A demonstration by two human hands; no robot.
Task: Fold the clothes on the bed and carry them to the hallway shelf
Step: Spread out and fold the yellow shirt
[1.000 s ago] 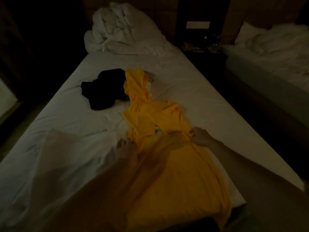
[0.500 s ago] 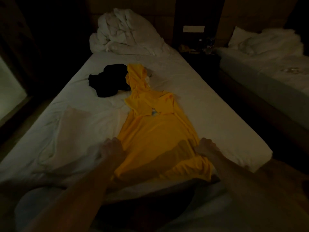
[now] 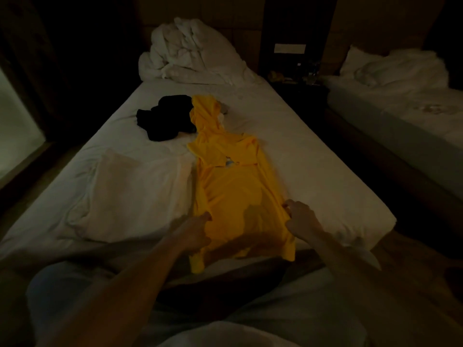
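Observation:
A yellow hooded top (image 3: 233, 186) lies lengthwise down the middle of the white bed (image 3: 313, 151), hood toward the far end, its lower hem at the near edge. My left hand (image 3: 195, 231) pinches the left side of the top near the hem. My right hand (image 3: 299, 219) grips its right side. A crumpled black garment (image 3: 165, 118) lies beside the hood on the left. A pale cream garment (image 3: 130, 196) is spread flat to the left of the yellow top.
A heap of white duvet (image 3: 190, 56) sits at the head of the bed. A dark nightstand (image 3: 298, 78) with small items stands in the gap to the right, then a second bed (image 3: 400, 116). A dark floor runs along both sides.
Both hands have drawn the yellow top toward the near edge of the bed and straightened it; the sides are now narrower. The view has lifted and pulled back a little.

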